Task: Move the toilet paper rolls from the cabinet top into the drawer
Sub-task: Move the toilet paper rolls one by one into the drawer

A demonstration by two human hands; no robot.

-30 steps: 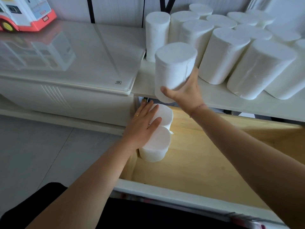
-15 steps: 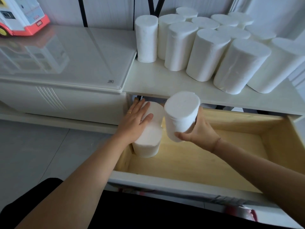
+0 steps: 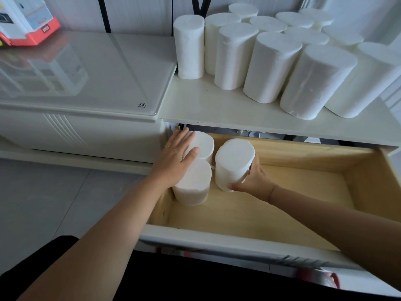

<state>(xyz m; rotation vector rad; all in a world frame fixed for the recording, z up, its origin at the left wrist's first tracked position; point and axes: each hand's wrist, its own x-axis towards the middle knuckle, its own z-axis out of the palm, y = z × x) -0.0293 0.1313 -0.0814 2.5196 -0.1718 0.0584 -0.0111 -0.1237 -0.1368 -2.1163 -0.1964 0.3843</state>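
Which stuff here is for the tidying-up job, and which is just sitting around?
For the job:
white toilet paper rolls standing on the white cabinet top
two white rolls in the open pale wooden drawer, left hand resting on them
white roll gripped by the right hand, inside the drawer

Just lying about:
red and white toy vehicle
glossy white glass-topped unit
grey tiled floor
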